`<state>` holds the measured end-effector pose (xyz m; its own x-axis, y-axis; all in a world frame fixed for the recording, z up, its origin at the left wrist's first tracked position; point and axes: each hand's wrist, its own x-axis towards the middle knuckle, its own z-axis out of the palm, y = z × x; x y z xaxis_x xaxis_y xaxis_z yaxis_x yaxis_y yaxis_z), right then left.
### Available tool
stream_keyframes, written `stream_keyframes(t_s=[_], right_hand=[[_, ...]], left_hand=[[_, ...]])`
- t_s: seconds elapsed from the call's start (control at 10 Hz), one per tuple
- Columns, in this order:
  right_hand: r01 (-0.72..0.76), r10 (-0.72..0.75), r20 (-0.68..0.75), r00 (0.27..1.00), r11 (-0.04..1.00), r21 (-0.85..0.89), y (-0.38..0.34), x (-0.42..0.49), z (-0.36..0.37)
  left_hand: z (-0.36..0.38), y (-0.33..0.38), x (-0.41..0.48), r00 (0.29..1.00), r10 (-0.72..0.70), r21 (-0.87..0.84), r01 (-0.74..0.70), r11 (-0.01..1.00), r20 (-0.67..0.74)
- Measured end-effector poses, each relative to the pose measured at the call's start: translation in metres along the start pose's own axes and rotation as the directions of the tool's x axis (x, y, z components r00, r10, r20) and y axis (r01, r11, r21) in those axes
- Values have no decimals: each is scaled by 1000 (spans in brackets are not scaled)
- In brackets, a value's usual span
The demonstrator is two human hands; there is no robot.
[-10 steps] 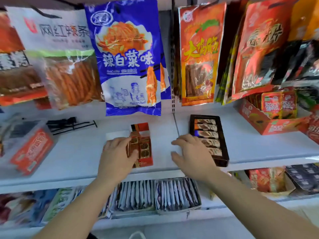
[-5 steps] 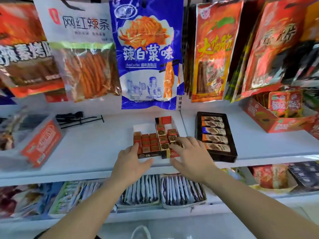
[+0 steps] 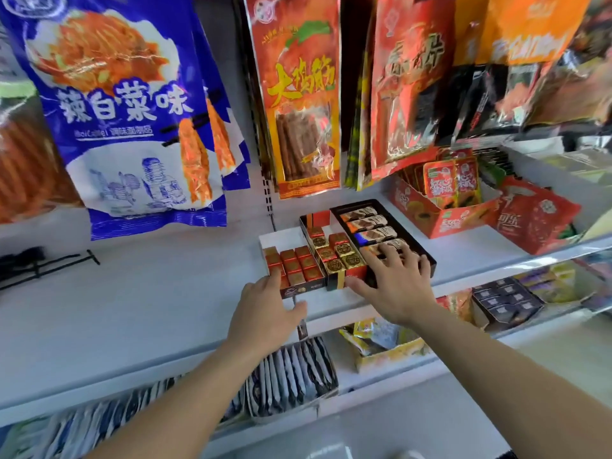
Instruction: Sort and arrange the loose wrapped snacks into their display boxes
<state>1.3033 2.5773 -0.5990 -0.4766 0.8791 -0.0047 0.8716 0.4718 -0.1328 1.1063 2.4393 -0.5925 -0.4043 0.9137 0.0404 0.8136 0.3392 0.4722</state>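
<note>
Starting at the left, the left hand (image 3: 265,313) is laid against the front left corner of the white box (image 3: 281,238) of red wrapped cubes (image 3: 298,265); its grip is spread flat, holding nothing, with the fingertips pressed to the box's front edge. Just to the right of that grip, touching the white box, stands the red and gold box (image 3: 334,283) of gold-topped snacks (image 3: 341,255). Half a second earlier these two boxes were set apart from the dark tray (image 3: 427,256) of long bars (image 3: 367,221); now all three are pushed together, side by side on the shelf (image 3: 149,303). The right hand (image 3: 394,286) is spread wide across the front of the gold box and the near end of the tray, thumb on the red front, fingers over the nearest bars, gripping nothing. The closing of the gap suggests the boxes are being lined up as one row; no loose snacks can be seen lying outside them, so straightening seems the step in hand.
</note>
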Motion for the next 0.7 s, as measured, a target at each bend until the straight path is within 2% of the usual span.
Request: stream_keyframes(t_s=[0.2,0.4,0.6,0.7], right_hand=[[-25,23,-71,997,999,-25,50,22,0],[-36,37,-62,997,999,10,52,32,1],[-33,40,-94,995,996,81,46,15,-15],[-20,35,-132,991,994,110,39,1,-31]], left_hand=[[22,28,30,997,65,-9,-65,998,30],[25,42,47,1000,5,19,-5,1000,-28],[15,42,43,1000,-21,93,20,995,9],[8,43,34,1000,28,203,-25,979,-12]])
